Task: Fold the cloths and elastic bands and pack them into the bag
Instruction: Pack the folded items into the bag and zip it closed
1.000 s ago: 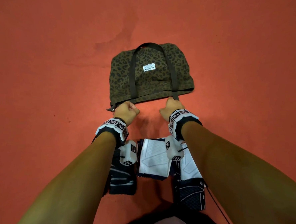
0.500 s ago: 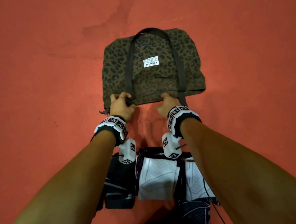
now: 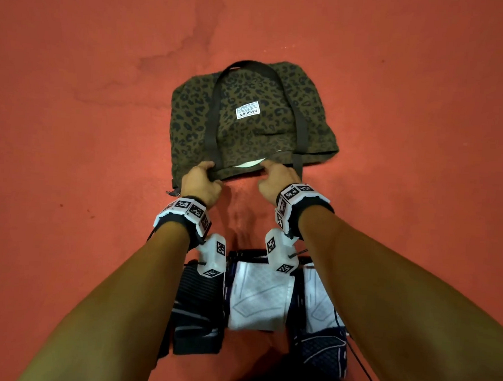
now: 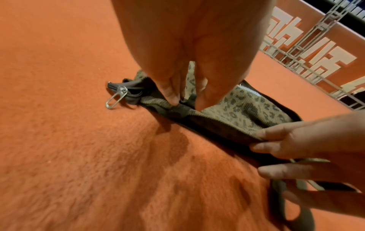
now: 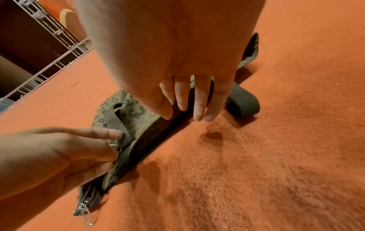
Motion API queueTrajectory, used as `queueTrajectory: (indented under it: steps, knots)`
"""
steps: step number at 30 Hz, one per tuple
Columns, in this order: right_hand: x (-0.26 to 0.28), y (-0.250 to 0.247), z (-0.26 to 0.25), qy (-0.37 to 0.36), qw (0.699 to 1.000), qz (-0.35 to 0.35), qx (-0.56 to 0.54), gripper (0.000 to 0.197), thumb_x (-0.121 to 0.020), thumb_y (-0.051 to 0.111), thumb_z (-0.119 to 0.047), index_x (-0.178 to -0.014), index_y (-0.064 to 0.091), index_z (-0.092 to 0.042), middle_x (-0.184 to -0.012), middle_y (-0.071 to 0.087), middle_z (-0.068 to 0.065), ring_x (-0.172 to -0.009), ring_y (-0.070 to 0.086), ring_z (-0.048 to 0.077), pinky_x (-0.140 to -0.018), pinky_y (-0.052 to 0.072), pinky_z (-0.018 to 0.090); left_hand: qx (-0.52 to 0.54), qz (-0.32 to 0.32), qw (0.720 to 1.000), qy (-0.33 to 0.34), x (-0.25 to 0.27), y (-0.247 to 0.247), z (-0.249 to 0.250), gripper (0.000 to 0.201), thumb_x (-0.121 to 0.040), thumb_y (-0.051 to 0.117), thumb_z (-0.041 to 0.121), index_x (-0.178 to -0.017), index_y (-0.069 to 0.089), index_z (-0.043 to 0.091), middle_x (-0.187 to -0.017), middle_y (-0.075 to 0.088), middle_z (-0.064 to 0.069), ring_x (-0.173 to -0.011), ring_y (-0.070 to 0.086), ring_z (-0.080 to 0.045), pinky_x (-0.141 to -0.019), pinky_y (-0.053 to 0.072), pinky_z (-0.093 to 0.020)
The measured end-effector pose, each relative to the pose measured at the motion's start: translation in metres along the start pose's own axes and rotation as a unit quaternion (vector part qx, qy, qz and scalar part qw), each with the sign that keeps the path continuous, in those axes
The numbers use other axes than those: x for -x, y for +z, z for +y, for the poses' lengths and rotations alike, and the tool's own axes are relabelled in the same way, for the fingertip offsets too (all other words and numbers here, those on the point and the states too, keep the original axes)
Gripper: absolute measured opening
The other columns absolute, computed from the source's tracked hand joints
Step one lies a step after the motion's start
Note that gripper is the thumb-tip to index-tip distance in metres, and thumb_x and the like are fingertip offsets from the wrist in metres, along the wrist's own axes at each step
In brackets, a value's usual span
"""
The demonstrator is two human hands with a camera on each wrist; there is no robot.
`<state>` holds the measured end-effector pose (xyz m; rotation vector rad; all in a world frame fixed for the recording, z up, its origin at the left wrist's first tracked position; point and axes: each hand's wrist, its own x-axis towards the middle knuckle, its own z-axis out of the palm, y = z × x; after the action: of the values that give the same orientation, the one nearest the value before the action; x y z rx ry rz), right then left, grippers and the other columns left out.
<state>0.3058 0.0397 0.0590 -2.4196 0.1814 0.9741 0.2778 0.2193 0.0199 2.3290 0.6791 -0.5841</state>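
Since a moment ago the upper lip of the bag [image 3: 248, 122] has come up a little at the near edge, and a pale sliver of lining now shows in the gap between the two hands; a second ago the mouth lay shut and both fists sat lower against it. The leopard-print bag lies flat on the orange carpet [image 3: 72, 120], mouth toward the person, its dark handles [image 3: 212, 114] looped back over its body. The left hand [image 3: 199, 182] has its fingers curled round the near edge of the mouth, by the left handle's base, pinching fabric between thumb and fingertips. The right hand [image 3: 274, 180] pinches the upper lip near the right handle, thumb on top and fingers tucked beneath. Both forearms reach straight out, wrists bent down. At the left end of the mouth the zipper pull [image 4: 116, 99] lies on the carpet. A white label [image 3: 247, 112] sewn on the bag reads FASHION, upside down from here; the smaller print above it is too fine to read. Nearer the person, folded cloths [image 3: 260, 297] in white and dark navy lie side by side under the forearms
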Motion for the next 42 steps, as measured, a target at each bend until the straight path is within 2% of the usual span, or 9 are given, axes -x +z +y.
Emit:
queueTrajectory:
  steps: [5, 9, 16, 22, 24, 28, 34, 39, 42]
  knots:
    - [0.033, -0.01, -0.001, -0.003, 0.998, 0.055, -0.037, 0.055, -0.085, 0.052, -0.021, -0.139, 0.053, -0.034, -0.131, 0.063, 0.006, -0.115, 0.059, 0.032, -0.097, 0.05, 0.033, 0.025, 0.003, 1.0, 0.009, 0.025, -0.015, 0.001, 0.048, -0.084, 0.069, 0.016, -0.131, 0.062, 0.01, -0.123, 0.069, -0.007, -0.119, 0.061, -0.023, -0.109, 0.043, -0.032]
    - [0.06, -0.022, 0.003, -0.012, 0.994, 0.09, -0.059, 0.052, -0.086, 0.053, -0.022, -0.137, 0.055, -0.032, -0.13, 0.063, 0.004, -0.121, 0.056, 0.029, -0.102, 0.046, 0.032, 0.059, 0.0, 0.998, 0.03, 0.051, -0.027, 0.003, 0.033, -0.081, 0.07, 0.004, -0.114, 0.069, 0.003, -0.106, 0.073, -0.01, -0.104, 0.067, -0.022, -0.103, 0.047, -0.027]
    - [0.101, -0.038, 0.008, -0.022, 0.987, 0.137, -0.086, 0.046, -0.082, 0.054, -0.024, -0.126, 0.064, -0.033, -0.124, 0.068, 0.0, -0.118, 0.06, 0.024, -0.1, 0.048, 0.031, 0.014, 0.019, 0.996, 0.082, 0.097, -0.04, 0.006, 0.015, -0.076, 0.066, 0.0, -0.083, 0.068, 0.014, -0.08, 0.072, -0.004, -0.079, 0.064, -0.013, -0.083, 0.049, -0.021]
    - [0.123, -0.049, 0.031, 0.001, 0.983, 0.167, -0.08, 0.042, -0.083, 0.055, -0.022, -0.123, 0.066, -0.032, -0.117, 0.07, 0.002, -0.107, 0.063, 0.028, -0.084, 0.049, 0.027, 0.069, 0.003, 0.988, 0.138, 0.13, -0.042, 0.024, 0.022, -0.083, 0.062, 0.007, -0.098, 0.06, 0.022, -0.071, 0.058, 0.003, -0.066, 0.053, -0.013, -0.055, 0.04, -0.013]
    - [0.127, -0.052, 0.043, 0.007, 0.983, 0.168, -0.075, 0.042, -0.084, 0.055, -0.021, -0.124, 0.065, -0.03, -0.119, 0.069, 0.005, -0.109, 0.062, 0.03, -0.086, 0.049, 0.028, 0.094, 0.011, 0.982, 0.162, 0.137, -0.044, 0.03, 0.027, -0.085, 0.057, 0.005, -0.101, 0.059, 0.026, -0.069, 0.055, 0.0, -0.058, 0.049, -0.013, -0.047, 0.039, -0.01]
    - [0.131, -0.058, 0.065, 0.024, 0.984, 0.161, -0.069, 0.04, -0.086, 0.057, -0.017, -0.125, 0.065, -0.024, -0.121, 0.067, 0.009, -0.109, 0.061, 0.033, -0.082, 0.046, 0.027, 0.127, 0.044, 0.973, 0.189, 0.139, -0.056, 0.037, 0.033, -0.083, 0.051, 0.003, -0.098, 0.055, 0.032, -0.064, 0.05, 0.0, -0.055, 0.045, -0.017, -0.053, 0.04, -0.024]
    - [0.131, -0.055, 0.051, 0.014, 0.983, 0.169, -0.077, 0.04, -0.086, 0.054, -0.018, -0.125, 0.061, -0.023, -0.106, 0.068, 0.011, -0.085, 0.059, 0.032, -0.069, 0.046, 0.028, 0.146, 0.04, 0.969, 0.196, 0.139, -0.065, 0.037, 0.033, -0.08, 0.044, -0.002, -0.093, 0.056, 0.027, -0.056, 0.039, 0.009, -0.05, 0.036, -0.014, -0.052, 0.031, -0.025]
    - [0.131, -0.04, 0.025, -0.021, 0.983, 0.155, -0.1, 0.061, -0.082, 0.059, -0.022, -0.141, 0.047, -0.028, -0.128, 0.063, 0.008, -0.111, 0.06, 0.032, -0.086, 0.051, 0.032, 0.159, 0.003, 0.966, 0.201, 0.146, -0.057, 0.038, 0.036, -0.083, 0.042, -0.004, -0.095, 0.057, 0.027, -0.054, 0.038, 0.01, -0.048, 0.032, -0.016, -0.049, 0.029, -0.027]
    - [0.134, -0.031, 0.015, -0.043, 0.988, 0.109, -0.101, 0.074, -0.083, 0.061, -0.025, -0.151, 0.032, -0.029, -0.14, 0.054, 0.007, -0.121, 0.055, 0.03, -0.092, 0.048, 0.031, 0.181, -0.028, 0.963, 0.199, 0.15, -0.052, 0.044, 0.045, -0.085, 0.042, 0.001, -0.102, 0.062, 0.037, -0.062, 0.053, -0.005, -0.052, 0.042, -0.022, -0.047, 0.04, -0.041]
